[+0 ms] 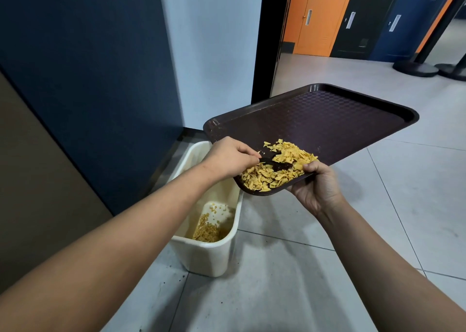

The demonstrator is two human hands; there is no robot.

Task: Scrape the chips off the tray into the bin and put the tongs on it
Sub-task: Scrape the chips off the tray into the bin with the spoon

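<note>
A dark brown tray [327, 119] is tilted down towards me over a cream bin [211, 258]. My right hand [317, 188] grips the tray's near edge, thumb on the rim. A heap of yellow chips [267, 175] lies at the tray's low corner, right above the bin's opening. My left hand [230, 156] holds black tongs [273, 164], whose tips are buried in the chips. More yellow chips [206, 229] lie at the bottom of the bin.
The bin stands on a grey tiled floor [277, 294] against a dark blue wall [88, 79]. A brown panel [30, 180] is at the left. Beyond a doorway, orange, black and blue doors [325, 18] and black post bases [416, 69] stand at the far right.
</note>
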